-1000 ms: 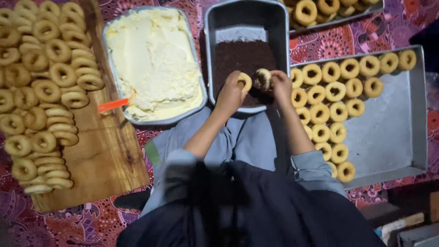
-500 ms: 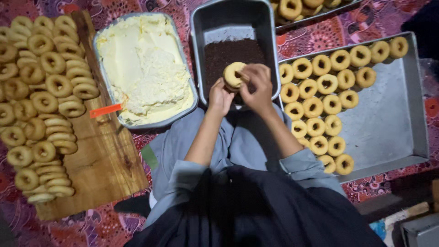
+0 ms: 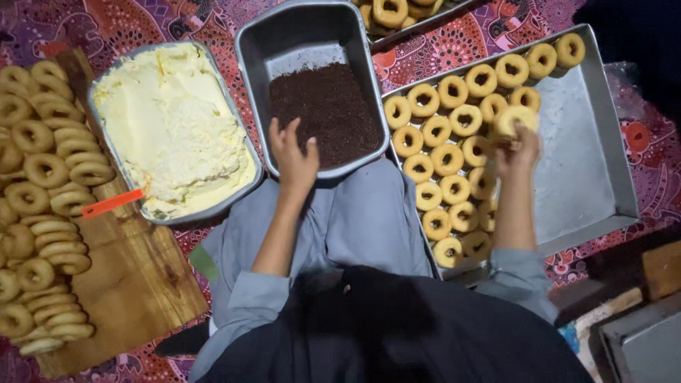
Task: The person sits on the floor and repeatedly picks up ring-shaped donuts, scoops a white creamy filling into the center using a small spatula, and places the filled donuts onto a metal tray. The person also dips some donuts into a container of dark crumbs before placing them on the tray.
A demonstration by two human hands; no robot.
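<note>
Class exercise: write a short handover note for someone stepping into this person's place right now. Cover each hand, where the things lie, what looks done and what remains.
Right hand: holds a ring pastry over the large metal tray, beside the rows already laid there.
Left hand: empty, fingers spread at the near edge of the pan of dark crumbs.
Cream tray sits left of that pan.
Done: several rows of rings on the large tray.
Left: many plain rings stacked on the wooden board.

Left: wooden board (image 3: 135,284) stacked with plain rings (image 3: 42,206); beside it a metal tray of pale cream (image 3: 170,120) with an orange handle (image 3: 112,203) at its near edge; far: another tray of rings (image 3: 397,14); patterned red cloth (image 3: 461,42) beneath.
</note>
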